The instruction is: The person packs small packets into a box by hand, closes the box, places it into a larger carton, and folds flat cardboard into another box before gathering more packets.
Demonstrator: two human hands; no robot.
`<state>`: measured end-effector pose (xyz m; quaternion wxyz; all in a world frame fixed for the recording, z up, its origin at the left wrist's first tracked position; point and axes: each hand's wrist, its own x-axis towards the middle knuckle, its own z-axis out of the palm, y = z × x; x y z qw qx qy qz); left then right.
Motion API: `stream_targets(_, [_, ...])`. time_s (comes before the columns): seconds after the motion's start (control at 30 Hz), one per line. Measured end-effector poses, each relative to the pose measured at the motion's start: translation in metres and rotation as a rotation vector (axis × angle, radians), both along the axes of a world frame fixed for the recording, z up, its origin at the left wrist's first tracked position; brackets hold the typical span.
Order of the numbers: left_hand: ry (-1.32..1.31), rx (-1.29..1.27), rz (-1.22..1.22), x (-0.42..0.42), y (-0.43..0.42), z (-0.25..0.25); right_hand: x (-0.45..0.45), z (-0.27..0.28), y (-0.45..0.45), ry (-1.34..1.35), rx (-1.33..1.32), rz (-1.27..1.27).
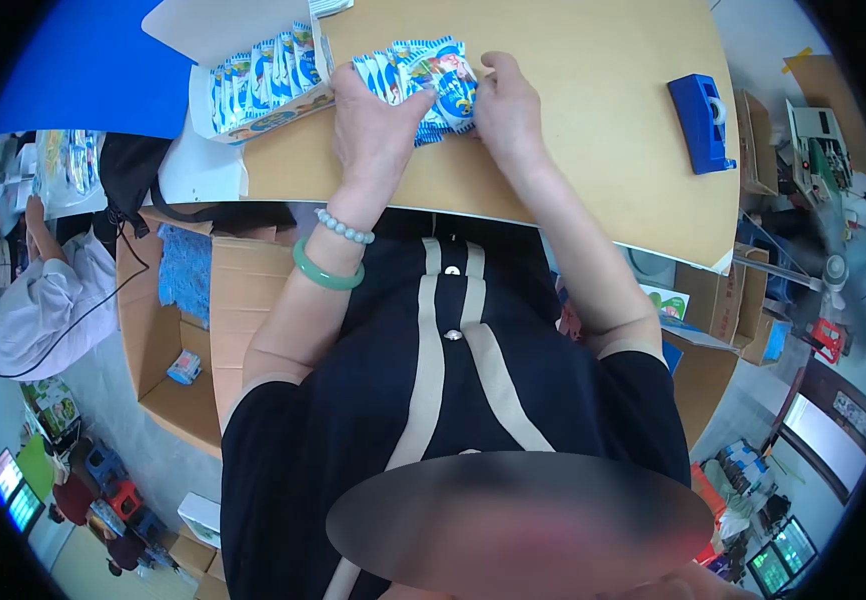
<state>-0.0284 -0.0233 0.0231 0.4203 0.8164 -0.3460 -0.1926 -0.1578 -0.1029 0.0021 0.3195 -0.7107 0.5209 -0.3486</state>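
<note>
Left hand (378, 135): fingers clamped on the bundle of packets (443, 85), blue-and-white, thumb across its near side. Right hand (511, 115): fingers curled at the bundle's right edge; can't tell if gripping or just steadying. Bundle sits directly between both sets of fingers, over the surface (603, 110); can't tell if its underside touches. Several packets, overlapping; front one faces up, its long axis running roughly away from the body, slightly tilted. Key relation: white box (275, 122) lies just left of the left fingers, its right end right beside them, contact unclear; left hand is clearly nearer, right hand is on the far side of the bundle. Box's long axis slants, left end closer to the body, right end farther off. Lid (203, 30) is flipped up beyond the box, left of the fingers; row of packets inside (263, 78), standing on edge side by side. Farther out: blue tape dispenser (700, 125), well right of the right fingers on the surface. Cardboard carton (168, 390) below the surface edge, left of and nearer the body than the left fingers. Another person's sleeve (48, 310), far left.
</note>
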Motion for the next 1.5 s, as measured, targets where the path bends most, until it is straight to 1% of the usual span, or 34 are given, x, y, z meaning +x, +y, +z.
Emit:
stream_targets(0.03, [-0.006, 0.005, 0.002, 0.001, 0.001, 0.001, 0.005, -0.003, 0.005, 0.186, -0.247, -0.003])
stream_targets(0.07, [-0.012, 0.008, 0.009, 0.002, 0.001, 0.002, 0.004, -0.002, 0.008, 0.181, -0.253, 0.005])
stream_targets(0.17, [-0.02, -0.018, 0.017, 0.002, 0.002, 0.001, -0.004, 0.017, 0.025, 0.29, -0.467, 0.081])
stream_targets(0.2, [-0.022, -0.027, 0.013, 0.002, 0.002, 0.0, -0.004, 0.017, 0.024, 0.29, -0.471, 0.086])
stream_targets(0.3, [-0.03, -0.031, 0.008, 0.003, 0.002, -0.002, -0.011, 0.008, 0.025, 0.326, -0.467, 0.279])
stream_targets(0.33, [-0.035, -0.034, 0.003, 0.002, 0.001, -0.002, -0.011, 0.006, 0.025, 0.33, -0.466, 0.274])
stream_targets(0.43, [-0.06, -0.028, 0.005, 0.0, 0.001, 0.0, 0.0, -0.001, 0.018, 0.197, -0.317, 0.225])
stream_targets(0.5, [-0.081, -0.026, 0.011, 0.003, 0.001, 0.0, 0.001, 0.001, 0.018, 0.206, -0.32, 0.23])
stream_targets(0.6, [0.06, -0.086, -0.048, 0.009, -0.002, -0.003, 0.002, 0.001, 0.019, 0.23, -0.324, 0.25])
stream_targets(0.63, [0.06, -0.084, -0.044, 0.009, -0.002, -0.001, -0.001, 0.0, 0.018, 0.203, -0.314, 0.272])
stream_targets(0.73, [-0.057, 0.011, -0.086, 0.001, 0.001, 0.016, -0.009, -0.001, 0.012, 0.152, -0.314, 0.313])
stream_targets(0.83, [-0.067, 0.015, -0.052, -0.002, -0.003, 0.015, -0.015, 0.007, -0.001, 0.127, -0.221, 0.477])
stream_targets(0.87, [-0.069, 0.033, -0.035, -0.003, -0.002, 0.013, -0.015, 0.014, -0.011, 0.13, -0.233, 0.483])
stream_targets(0.97, [-0.05, 0.003, -0.019, -0.002, -0.002, 0.009, -0.009, 0.052, -0.042, 0.396, 0.136, 0.734])
stream_targets(1.0, [-0.041, -0.004, -0.016, -0.001, -0.002, 0.007, -0.003, 0.061, -0.059, 0.394, 0.129, 0.742])
stream_targets(1.07, [-0.019, -0.019, -0.013, 0.0, 0.0, 0.003, 0.021, 0.07, -0.112, 0.537, 0.38, 0.761])
stream_targets(1.13, [0.032, -0.046, -0.028, 0.001, 0.0, 0.0, 0.051, 0.051, -0.157, 0.613, -0.003, 0.558])
stream_targets(1.2, [0.042, -0.056, -0.032, 0.001, 0.002, -0.001, 0.084, 0.004, -0.21, 0.524, -0.468, 0.397])
stream_targets(1.23, [0.064, -0.067, -0.033, 0.001, 0.002, -0.002, 0.091, 0.0, -0.214, 0.52, -0.471, 0.396])
stream_targets(1.33, [0.083, -0.082, -0.031, 0.001, 0.0, -0.003, 0.11, -0.006, -0.216, 0.673, -0.54, 0.229])
stream_targets(1.37, [0.082, -0.086, -0.03, 0.001, 0.0, -0.004, 0.108, -0.007, -0.214, 0.674, -0.54, 0.235])
stream_targets(1.47, [0.077, -0.083, -0.026, 0.001, 0.004, -0.004, 0.07, -0.002, -0.189, 0.694, -0.51, 0.419])
stream_targets(1.5, [0.064, -0.083, -0.027, 0.001, 0.003, -0.003, 0.052, -0.001, -0.176, 0.703, -0.501, 0.413])
